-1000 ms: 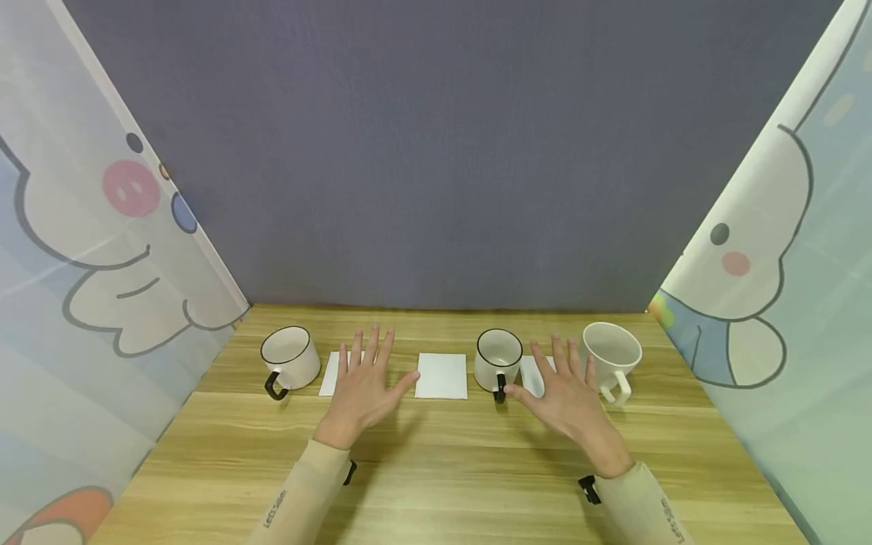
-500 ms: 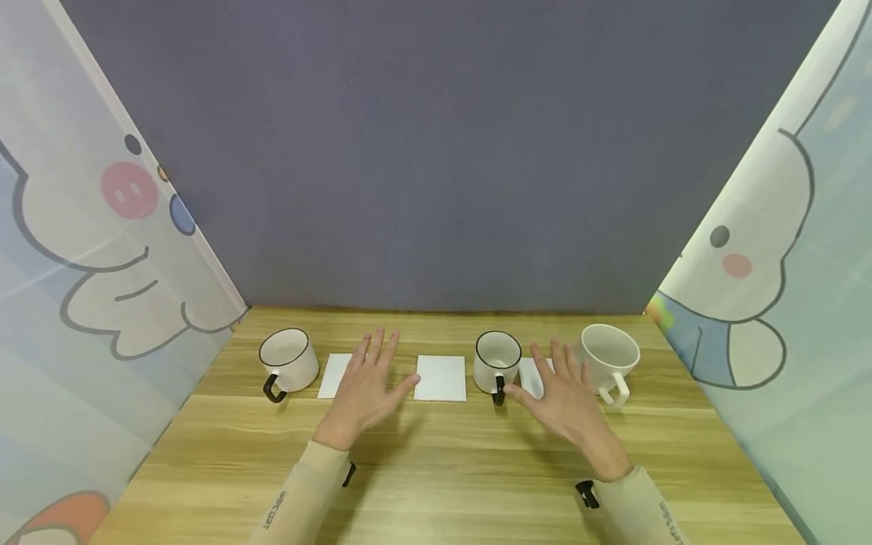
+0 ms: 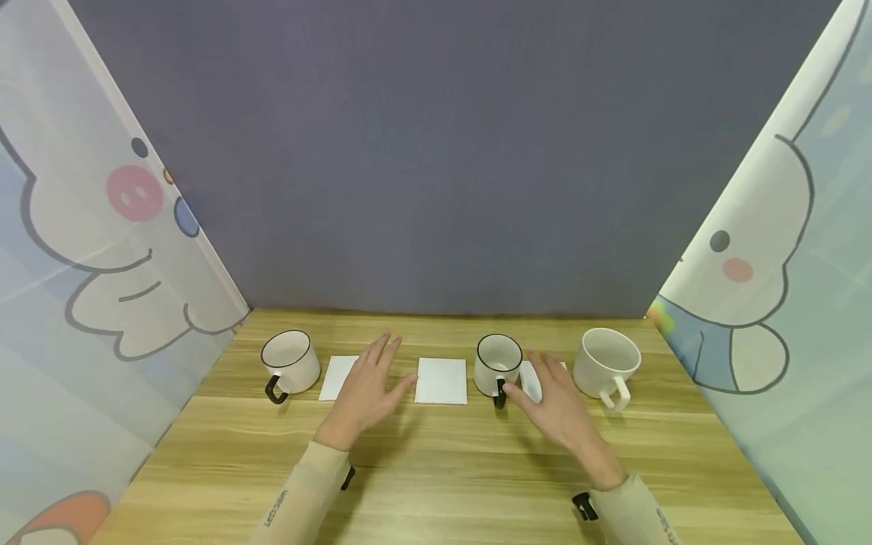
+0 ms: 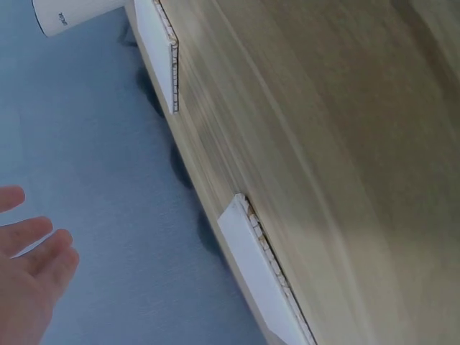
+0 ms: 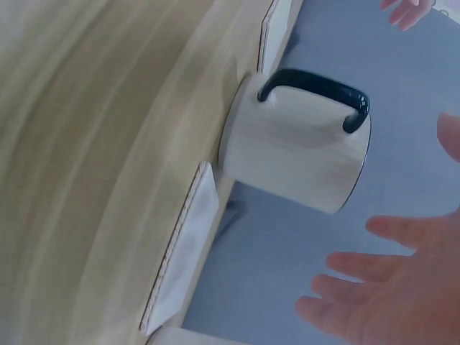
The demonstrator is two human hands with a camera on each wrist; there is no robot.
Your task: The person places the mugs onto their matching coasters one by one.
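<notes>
Both hands hover flat, holding nothing, over a wooden table [image 3: 436, 469]. My left hand [image 3: 378, 376] has straight fingers, between the left white coaster [image 3: 337, 376] and the middle coaster [image 3: 441, 380]. My right hand [image 3: 538, 387] partly covers the right coaster [image 3: 530, 376], its thumb close to the black handle of the middle mug [image 3: 498, 364]. In the right wrist view this mug [image 5: 302, 158] stands beyond a coaster [image 5: 183, 251], apart from the fingers [image 5: 388, 287]. The left wrist view shows the left hand [image 4: 29, 280] away from two coasters [image 4: 259, 273] seen edge-on.
A black-rimmed mug [image 3: 289, 361] stands at the far left of the row and a plain white mug [image 3: 606, 363] at the far right. A grey wall closes the back. Cartoon-printed curtains [image 3: 102, 265] hang along both sides of the table.
My right hand has slid left, away from the plain white mug and closer to the middle mug's handle. My left hand has turned slightly rightward, baring more of the left coaster.
</notes>
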